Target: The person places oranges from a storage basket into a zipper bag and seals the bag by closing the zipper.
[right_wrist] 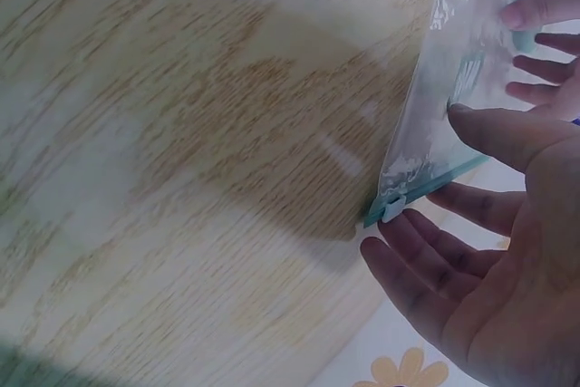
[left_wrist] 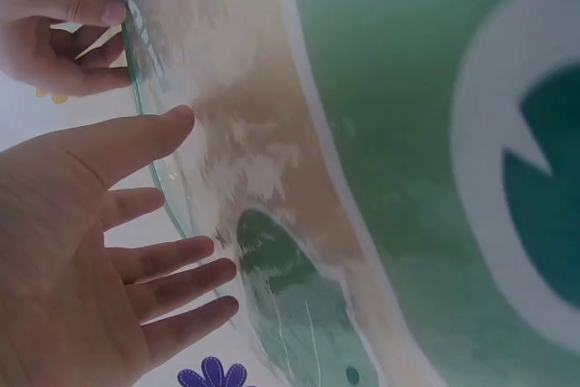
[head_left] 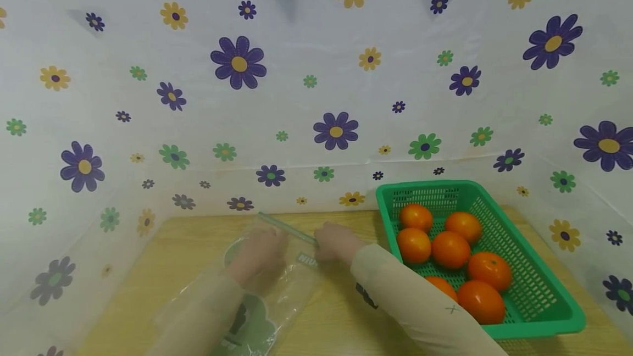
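Note:
A clear zip bag (head_left: 292,284) with green print lies on the wooden table (head_left: 341,317). My left hand (head_left: 259,251) shows hazily through its plastic at the bag's mouth, palm flat and fingers straight (left_wrist: 109,251). Beside the thumb runs the bag's green zip rim (left_wrist: 168,197). My right hand (head_left: 333,243) is at the rim's right end. Its thumb lies on top of the bag (right_wrist: 453,70) and its fingers sit underneath, next to the white slider (right_wrist: 391,208). In the left wrist view the right hand (left_wrist: 54,38) pinches the rim.
A green plastic basket (head_left: 425,185) holding several orange fruits (head_left: 450,249) stands at the table's right, close to my right forearm. A white sheet printed with flowers (head_left: 316,98) walls in the back and both sides.

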`<state>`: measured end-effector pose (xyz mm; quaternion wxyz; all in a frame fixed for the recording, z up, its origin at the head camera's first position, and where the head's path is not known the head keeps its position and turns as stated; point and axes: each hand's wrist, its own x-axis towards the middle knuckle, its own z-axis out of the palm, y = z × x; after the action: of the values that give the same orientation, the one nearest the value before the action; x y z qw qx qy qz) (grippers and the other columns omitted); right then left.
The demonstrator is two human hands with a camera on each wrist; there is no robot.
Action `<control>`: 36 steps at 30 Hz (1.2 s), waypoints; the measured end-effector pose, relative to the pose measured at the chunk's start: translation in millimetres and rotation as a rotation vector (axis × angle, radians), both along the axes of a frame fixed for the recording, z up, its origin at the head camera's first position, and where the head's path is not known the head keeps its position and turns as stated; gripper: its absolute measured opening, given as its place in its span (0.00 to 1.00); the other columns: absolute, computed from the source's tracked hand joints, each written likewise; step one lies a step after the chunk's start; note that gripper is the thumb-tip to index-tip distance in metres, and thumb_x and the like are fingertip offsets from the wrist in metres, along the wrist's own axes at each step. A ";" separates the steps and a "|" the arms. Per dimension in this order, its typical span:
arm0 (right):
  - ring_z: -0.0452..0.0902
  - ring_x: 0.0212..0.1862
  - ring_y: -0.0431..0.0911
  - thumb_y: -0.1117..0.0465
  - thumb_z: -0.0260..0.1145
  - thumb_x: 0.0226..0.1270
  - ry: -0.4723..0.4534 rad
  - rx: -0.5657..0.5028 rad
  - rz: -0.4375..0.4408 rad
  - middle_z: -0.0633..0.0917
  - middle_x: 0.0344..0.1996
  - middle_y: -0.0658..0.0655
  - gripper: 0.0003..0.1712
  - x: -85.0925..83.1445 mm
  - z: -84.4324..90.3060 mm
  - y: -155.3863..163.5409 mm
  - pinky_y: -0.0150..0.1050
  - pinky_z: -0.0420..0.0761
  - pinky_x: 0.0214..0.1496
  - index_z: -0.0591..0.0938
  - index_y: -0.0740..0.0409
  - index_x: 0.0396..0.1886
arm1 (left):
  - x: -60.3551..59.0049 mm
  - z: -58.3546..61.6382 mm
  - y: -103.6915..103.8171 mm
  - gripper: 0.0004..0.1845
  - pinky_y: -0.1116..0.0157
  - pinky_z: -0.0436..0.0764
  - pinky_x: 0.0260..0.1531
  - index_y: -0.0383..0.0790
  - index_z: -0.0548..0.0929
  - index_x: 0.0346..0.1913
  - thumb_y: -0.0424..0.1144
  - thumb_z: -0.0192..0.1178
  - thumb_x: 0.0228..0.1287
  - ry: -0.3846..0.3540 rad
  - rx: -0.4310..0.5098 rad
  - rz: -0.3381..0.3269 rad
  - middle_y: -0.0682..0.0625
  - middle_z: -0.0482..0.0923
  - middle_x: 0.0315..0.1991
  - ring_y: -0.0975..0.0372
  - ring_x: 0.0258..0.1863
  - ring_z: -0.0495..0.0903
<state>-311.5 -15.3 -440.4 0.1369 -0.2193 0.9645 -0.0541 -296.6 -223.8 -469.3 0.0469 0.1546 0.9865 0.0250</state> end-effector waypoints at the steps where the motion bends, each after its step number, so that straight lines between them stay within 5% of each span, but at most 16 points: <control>1: 0.76 0.34 0.45 0.56 0.72 0.67 -0.002 -0.007 0.001 0.82 0.34 0.52 0.08 0.2 0.4 0.2 0.39 0.82 0.41 0.83 0.55 0.37 | -0.3 -2.6 0.5 0.27 0.42 0.82 0.62 0.43 0.76 0.67 0.40 0.68 0.67 -0.011 0.014 0.012 0.37 0.83 0.56 0.42 0.56 0.84; 5: 0.76 0.35 0.44 0.57 0.73 0.65 0.004 -0.025 0.006 0.82 0.35 0.52 0.08 0.2 1.8 0.2 0.40 0.83 0.43 0.84 0.55 0.37 | -1.3 -8.4 2.3 0.25 0.44 0.86 0.55 0.45 0.77 0.64 0.40 0.68 0.66 -0.018 0.045 0.005 0.39 0.84 0.53 0.45 0.51 0.85; 16: 0.81 0.33 0.43 0.57 0.74 0.67 -0.141 -0.182 -0.005 0.89 0.34 0.54 0.12 0.8 5.6 -1.3 0.35 0.84 0.38 0.88 0.62 0.41 | 4.6 2.6 9.0 0.27 0.43 0.85 0.57 0.36 0.78 0.63 0.38 0.72 0.62 0.010 0.032 -0.057 0.34 0.84 0.51 0.41 0.53 0.84; 24: 0.84 0.37 0.46 0.57 0.72 0.68 -0.166 -0.213 -0.037 0.90 0.36 0.56 0.12 0.6 4.2 -4.3 0.39 0.87 0.45 0.87 0.63 0.42 | 5.8 2.5 9.6 0.41 0.41 0.82 0.62 0.33 0.68 0.77 0.39 0.72 0.63 -0.003 0.061 -0.036 0.28 0.78 0.64 0.36 0.63 0.80; 36: 0.85 0.40 0.46 0.70 0.67 0.67 -0.287 -0.461 -0.036 0.90 0.46 0.63 0.15 0.6 5.4 -2.7 0.35 0.86 0.41 0.86 0.69 0.53 | 6.4 5.8 10.9 0.42 0.41 0.78 0.68 0.34 0.68 0.78 0.40 0.73 0.64 -0.018 0.112 -0.033 0.32 0.75 0.71 0.38 0.69 0.77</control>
<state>-310.8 -18.1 -435.0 0.2176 -0.2175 0.9012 -0.3052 -290.2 -213.0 -463.5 0.0475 0.1731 0.9804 0.0807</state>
